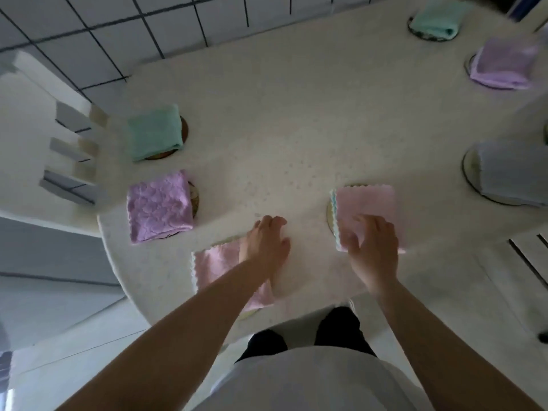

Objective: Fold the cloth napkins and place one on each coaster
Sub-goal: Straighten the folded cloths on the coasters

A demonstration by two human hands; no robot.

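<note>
Two hands lie over the near edge of the table (296, 114), and I read neither as closed on anything. My right hand (374, 251) lies palm-down with fingers spread on the near corner of a folded pink napkin (366, 210); it presses the cloth and does not pinch it. That napkin sits on a round coaster (329, 215), whose rim shows at its left and far edges. My left hand (264, 243) is open, fingers loosely splayed, over the far right corner of a second pink napkin (218, 268); I cannot tell whether it touches cloth or tabletop. A sliver of coaster seems to show at that napkin's near edge.

Outward, five more folded napkins already rest on coasters: green (154, 132) and purple (160, 206) to the left, green (434, 17), purple (504, 62) and grey (513, 173) to the right.

I judge the step to be the final seating. The next move calls for squaring each pink napkin over its coaster, then lifting both hands clear. Both forearms reach forward, roughly parallel.
</note>
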